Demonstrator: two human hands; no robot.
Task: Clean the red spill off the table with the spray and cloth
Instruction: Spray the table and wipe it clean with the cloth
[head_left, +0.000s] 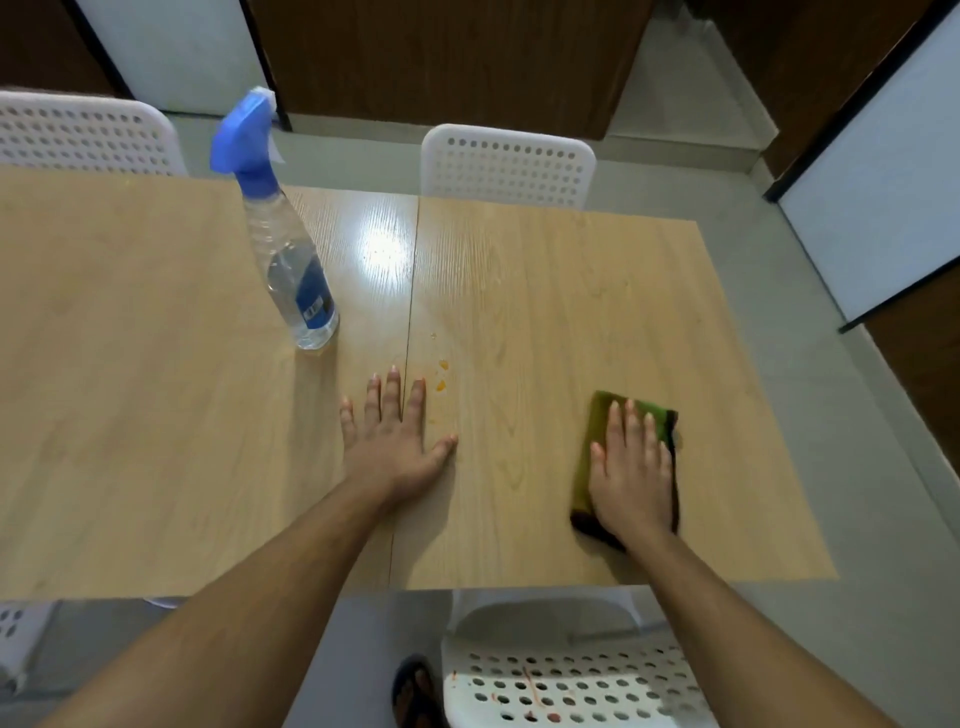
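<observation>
A clear spray bottle (291, 260) with a blue trigger head stands upright on the wooden table (156, 389), left of the middle seam. A few small orange-red drops of the spill (441, 375) lie just right of the seam. My left hand (395, 436) rests flat on the table with fingers spread, its fingertips beside the drops. My right hand (631, 467) presses flat on a folded green cloth (657, 415) with a dark edge, well to the right of the spill.
White perforated chairs stand at the far side (509, 166), at the far left (83, 135) and at the near edge (561, 675); the near one has red specks on its seat. A sandalled foot (415, 691) shows on the grey floor below.
</observation>
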